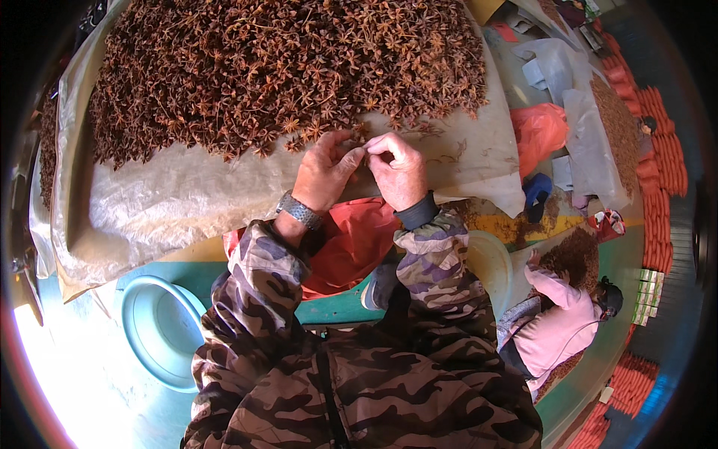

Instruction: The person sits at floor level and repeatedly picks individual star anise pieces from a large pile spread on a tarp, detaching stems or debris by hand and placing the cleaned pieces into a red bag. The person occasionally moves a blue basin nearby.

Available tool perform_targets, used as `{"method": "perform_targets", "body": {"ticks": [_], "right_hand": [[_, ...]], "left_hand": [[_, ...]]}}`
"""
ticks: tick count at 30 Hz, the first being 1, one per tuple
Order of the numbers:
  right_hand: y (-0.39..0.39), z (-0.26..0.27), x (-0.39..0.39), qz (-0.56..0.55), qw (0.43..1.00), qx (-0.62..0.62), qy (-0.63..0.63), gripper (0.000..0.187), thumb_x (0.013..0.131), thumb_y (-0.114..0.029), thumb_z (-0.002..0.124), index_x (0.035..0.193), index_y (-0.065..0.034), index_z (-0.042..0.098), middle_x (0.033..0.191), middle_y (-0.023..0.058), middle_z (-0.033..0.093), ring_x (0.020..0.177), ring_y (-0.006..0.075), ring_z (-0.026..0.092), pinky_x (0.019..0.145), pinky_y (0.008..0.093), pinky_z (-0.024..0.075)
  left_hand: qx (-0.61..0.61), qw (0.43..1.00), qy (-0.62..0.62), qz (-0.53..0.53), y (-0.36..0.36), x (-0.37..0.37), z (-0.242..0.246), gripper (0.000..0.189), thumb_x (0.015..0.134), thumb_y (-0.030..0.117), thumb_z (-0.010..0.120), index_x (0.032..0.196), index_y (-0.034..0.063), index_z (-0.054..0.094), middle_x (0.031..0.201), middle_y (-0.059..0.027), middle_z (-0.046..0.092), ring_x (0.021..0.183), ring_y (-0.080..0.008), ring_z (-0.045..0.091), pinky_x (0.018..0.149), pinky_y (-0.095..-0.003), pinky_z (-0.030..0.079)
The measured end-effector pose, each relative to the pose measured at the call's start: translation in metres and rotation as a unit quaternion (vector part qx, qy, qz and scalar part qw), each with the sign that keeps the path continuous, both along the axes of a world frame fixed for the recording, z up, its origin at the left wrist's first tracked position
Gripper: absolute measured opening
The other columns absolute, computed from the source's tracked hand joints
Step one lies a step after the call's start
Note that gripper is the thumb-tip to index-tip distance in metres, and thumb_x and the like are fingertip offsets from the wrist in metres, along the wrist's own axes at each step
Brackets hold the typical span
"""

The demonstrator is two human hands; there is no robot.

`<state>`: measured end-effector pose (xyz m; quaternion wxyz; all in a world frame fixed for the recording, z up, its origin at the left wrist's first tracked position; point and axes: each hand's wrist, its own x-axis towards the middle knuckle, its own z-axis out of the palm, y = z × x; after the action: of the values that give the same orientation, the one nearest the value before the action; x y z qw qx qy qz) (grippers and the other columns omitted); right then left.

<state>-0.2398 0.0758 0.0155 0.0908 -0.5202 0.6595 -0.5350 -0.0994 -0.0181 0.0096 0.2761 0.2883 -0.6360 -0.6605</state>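
Observation:
A broad heap of dried star anise [291, 73] lies on a translucent plastic sheet [168, 193] in front of me. At the heap's near edge my left hand [330, 168], with a metal-banded watch [300, 210] at the wrist, is bent with thumb and fingers curled. My right hand [399, 171] meets it, thumb and forefinger pinched together close to the left thumb tip. Whatever lies between the fingertips is too small and hidden to make out. A few loose star anise pods [291, 124] rest just beyond the left hand. Beneath my wrists hangs a red plastic bag [350, 244].
A light-blue basin [160, 334] stands on the floor at left, a pale yellow basin [491, 269] at right. Further right, a person in pink [561, 320] bends over another brown heap [575, 255]. An orange-red bag [538, 134] hangs beside the sheet; filled red sacks [662, 146] are stacked beyond.

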Motion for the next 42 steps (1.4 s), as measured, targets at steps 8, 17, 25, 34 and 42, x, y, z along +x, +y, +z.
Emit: {"method": "perform_targets", "body": {"ticks": [8,17,25,34,42], "right_hand": [[0.005,0.006,-0.005,0.081,0.995,0.030,-0.051,0.012,0.085,0.009,0.066,0.090,-0.0016,0.064,0.087,0.0071,0.071,0.078,0.0155,0.067,0.071,0.0316,0.0554],[0.026,-0.001,-0.069,-0.032,0.993,0.110,-0.037,0.010,0.086,0.006,0.069,0.087,-0.0038,0.068,0.078,0.0046,0.071,0.072,0.0100,0.063,0.067,0.0283,0.0525],[0.012,0.018,-0.049,-0.219,0.946,0.056,0.234,0.022,0.086,-0.012,0.080,0.106,-0.0066,0.072,0.107,0.0130,0.067,0.089,0.0330,0.070,0.075,0.0453,0.0569],[-0.027,0.002,-0.016,-0.068,0.968,0.107,0.215,0.022,0.092,-0.013,0.074,0.111,-0.0040,0.072,0.102,0.0148,0.070,0.096,0.0377,0.069,0.082,0.0447,0.0555],[-0.016,0.004,-0.026,0.008,0.994,0.104,-0.024,0.018,0.099,-0.015,0.067,0.108,0.0002,0.069,0.097,0.0158,0.073,0.086,0.0261,0.070,0.078,0.0387,0.0554]], "left_hand": [[0.002,1.000,-0.019,-0.003,-0.001,-0.001,-0.004,0.021,0.102,0.011,0.068,0.115,-0.0044,0.062,0.086,-0.0048,0.072,0.066,-0.0075,0.060,0.059,-0.0253,0.050],[-0.002,0.997,-0.020,-0.078,0.005,0.016,0.005,0.018,0.101,0.009,0.065,0.116,-0.0007,0.065,0.089,-0.0024,0.071,0.072,-0.0070,0.059,0.065,-0.0237,0.050],[0.055,0.993,-0.051,-0.087,-0.010,0.030,0.013,0.017,0.094,0.007,0.058,0.107,-0.0012,0.065,0.077,-0.0050,0.067,0.066,-0.0100,0.062,0.060,-0.0265,0.050],[0.011,0.997,-0.032,-0.065,-0.014,0.030,0.002,0.021,0.095,0.008,0.055,0.110,-0.0027,0.064,0.081,-0.0041,0.068,0.066,-0.0099,0.061,0.060,-0.0261,0.050],[-0.014,1.000,0.011,-0.001,-0.011,0.020,-0.003,0.031,0.100,0.014,0.067,0.126,-0.0028,0.062,0.091,-0.0057,0.070,0.075,-0.0101,0.063,0.066,-0.0264,0.053]]}}
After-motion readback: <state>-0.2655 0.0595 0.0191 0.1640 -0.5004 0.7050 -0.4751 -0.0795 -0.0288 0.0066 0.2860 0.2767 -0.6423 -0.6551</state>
